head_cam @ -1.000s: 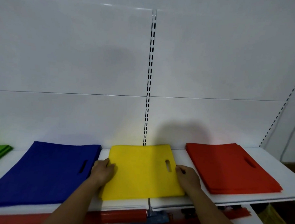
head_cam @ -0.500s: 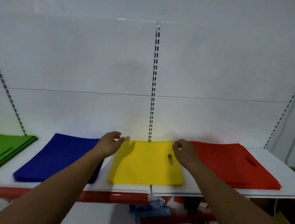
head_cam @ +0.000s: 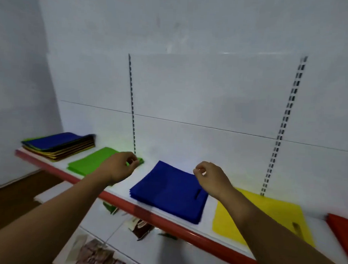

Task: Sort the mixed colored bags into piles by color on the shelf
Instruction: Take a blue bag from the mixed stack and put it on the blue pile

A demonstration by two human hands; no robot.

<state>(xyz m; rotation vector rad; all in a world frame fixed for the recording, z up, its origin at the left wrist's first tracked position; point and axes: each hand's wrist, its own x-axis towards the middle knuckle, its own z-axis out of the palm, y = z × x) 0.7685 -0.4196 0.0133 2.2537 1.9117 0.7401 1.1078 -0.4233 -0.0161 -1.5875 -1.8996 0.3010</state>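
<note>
Both hands have come off the yellow pile (head_cam: pixel 275 212) and the view has swung left along the shelf (head_cam: pixel 141 176). Left hand (head_cam: pixel 119 167) now hangs over the right end of the green pile (head_cam: pixel 88 164), and right hand (head_cam: pixel 211 177) is over the far edge of the blue pile (head_cam: pixel 166 191). Both have loosely curled fingers, hold nothing and touch nothing.

Yellow looks placed. The red pile (head_cam: pixel 342 227) is at the right edge. The mixed stack (head_cam: pixel 58 146) at far left is still thick, so the next pick is likely from there and plenty of sorting is left.
</note>
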